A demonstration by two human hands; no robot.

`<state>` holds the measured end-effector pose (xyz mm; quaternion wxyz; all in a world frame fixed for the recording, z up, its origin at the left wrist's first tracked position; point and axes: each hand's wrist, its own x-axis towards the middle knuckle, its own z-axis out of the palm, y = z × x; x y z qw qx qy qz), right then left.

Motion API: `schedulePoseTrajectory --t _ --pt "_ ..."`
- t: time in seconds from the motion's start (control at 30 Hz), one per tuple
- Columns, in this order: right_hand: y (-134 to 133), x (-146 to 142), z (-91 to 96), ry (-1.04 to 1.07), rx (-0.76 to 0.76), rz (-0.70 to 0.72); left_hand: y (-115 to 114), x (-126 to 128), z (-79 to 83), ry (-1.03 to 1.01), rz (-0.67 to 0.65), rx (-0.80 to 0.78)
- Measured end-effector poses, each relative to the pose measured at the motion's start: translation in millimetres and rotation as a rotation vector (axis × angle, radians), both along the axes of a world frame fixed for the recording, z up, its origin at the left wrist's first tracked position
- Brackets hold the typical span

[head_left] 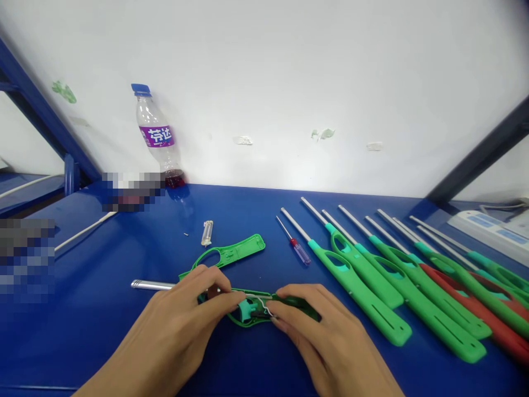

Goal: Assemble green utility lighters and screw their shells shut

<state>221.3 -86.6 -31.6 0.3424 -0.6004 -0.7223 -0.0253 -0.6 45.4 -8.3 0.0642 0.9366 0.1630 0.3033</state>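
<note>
An opened long-nosed gas lighter [258, 321] lies in front of me, its green half-shell exposing the inner parts. Its metal barrel [152, 285] points left, partly under my left hand [185, 314]. That hand is closed on the lighter, thumb and index finger by the teal trigger [247, 310]. My right hand [318, 325] covers the handle end, its fingertips pinched at a thin white tube [264, 306] that bends inside the shell. Just behind is the detached green shell half [243, 251]. Some inner parts are hidden by my fingers.
Several assembled green and red lighters [355, 281] lie in a row at right. A screwdriver [300, 251] sits left of them. A small clear part [207, 232] and a tiny metal piece [185, 234] lie behind. A bottle [155, 132] leans at the wall; a power strip [491, 229] is far right.
</note>
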Motion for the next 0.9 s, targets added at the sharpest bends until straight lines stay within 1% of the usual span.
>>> schedulePoseTrajectory --t 0.17,0.37,0.53,0.63,0.73,0.9 --pt "-0.4 -1.0 -2.5 0.009 0.011 0.001 -0.7 2.1 3.6 -0.029 0.041 -0.047" --pt "-1.6 0.0 -0.5 0.002 -0.008 0.001 0.0 2.7 2.1 0.005 0.001 -0.077" --pt "-0.5 1.6 -2.9 0.002 -0.03 0.016 1.6 -1.7 5.5 -0.007 0.036 -0.041" --pt "-1.2 1.6 -6.7 0.004 -0.034 0.017 2.4 -2.5 7.5 0.016 0.011 -0.024" --pt "-2.2 1.2 -8.6 0.032 -0.019 0.011 3.1 -1.4 5.5 0.048 -0.029 -0.019" --pt "-3.3 1.3 -3.8 0.012 -0.045 0.016 2.8 0.3 -0.7 0.047 -0.034 -0.074"
